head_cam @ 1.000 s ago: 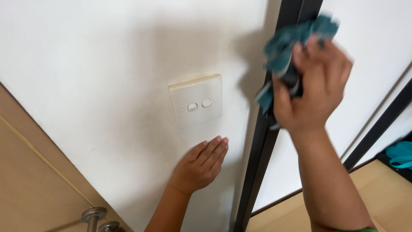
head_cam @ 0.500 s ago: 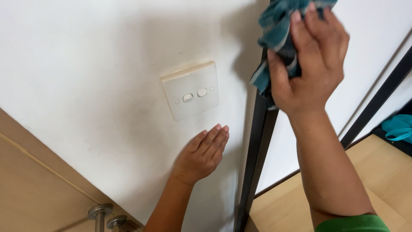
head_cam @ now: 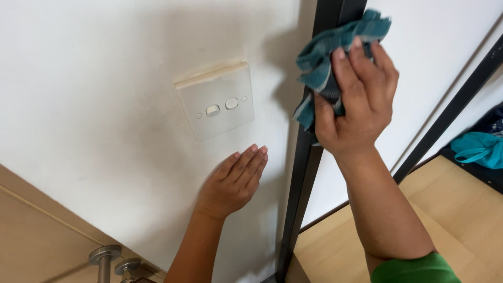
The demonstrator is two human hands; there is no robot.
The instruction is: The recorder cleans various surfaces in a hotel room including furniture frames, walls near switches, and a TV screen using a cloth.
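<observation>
My right hand [head_cam: 356, 110] grips a bunched teal cloth [head_cam: 327, 57] and presses it against a black vertical frame post [head_cam: 304, 178] beside the white wall. My left hand [head_cam: 233, 181] lies flat on the white wall [head_cam: 105, 94], fingers together, just below a white double light switch plate [head_cam: 216, 102]. It holds nothing. The switch plate sits left of the post, a hand's width from the cloth.
A second black post [head_cam: 450, 110] slants at the right, with white panels [head_cam: 435, 47] between the posts. Light wooden floor [head_cam: 461, 209] shows at the lower right, with a teal fabric item [head_cam: 479, 149] on it. A wooden door with metal handle parts [head_cam: 105, 258] sits at the lower left.
My right hand with the cloth slid up the black post, then came back down a little. My left hand stayed flat on the wall below the switch.
</observation>
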